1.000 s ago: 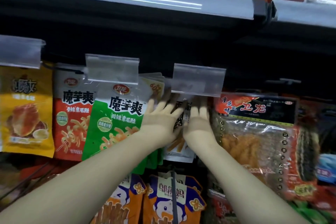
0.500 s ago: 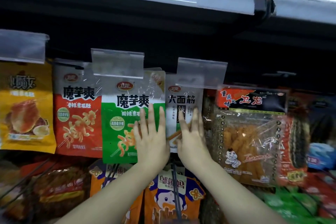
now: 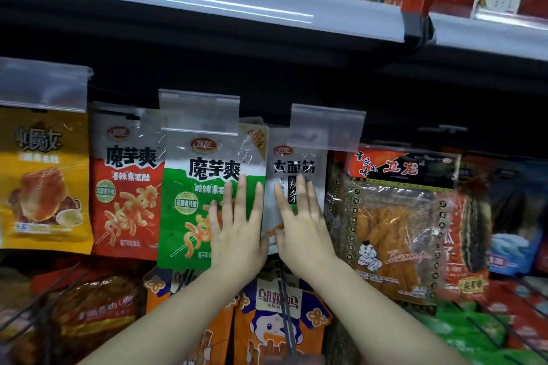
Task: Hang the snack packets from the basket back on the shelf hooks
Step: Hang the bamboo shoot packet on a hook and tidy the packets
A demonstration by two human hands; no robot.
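Observation:
A green-and-white snack packet (image 3: 192,184) hangs from a shelf hook under a clear price tag holder (image 3: 198,112). My left hand (image 3: 237,228) lies flat on its lower right part, fingers straight. Beside it hangs a white snack packet (image 3: 296,163) under another clear tag holder (image 3: 326,127). My right hand (image 3: 302,225) presses flat on that white packet with straight fingers. Both packets hang upright and the hooks themselves are hidden behind the holders. No basket is in view.
A red packet (image 3: 124,181) and a yellow packet (image 3: 41,181) hang to the left. A large clear packet of fried sticks (image 3: 397,216) hangs to the right. Orange packets (image 3: 267,320) hang on the row below. A shelf edge (image 3: 207,0) with boxes runs overhead.
Both hands have slid down from the packets' tops near the tag holders to their lower halves. The green and white packets have settled from tilted to hanging straight.

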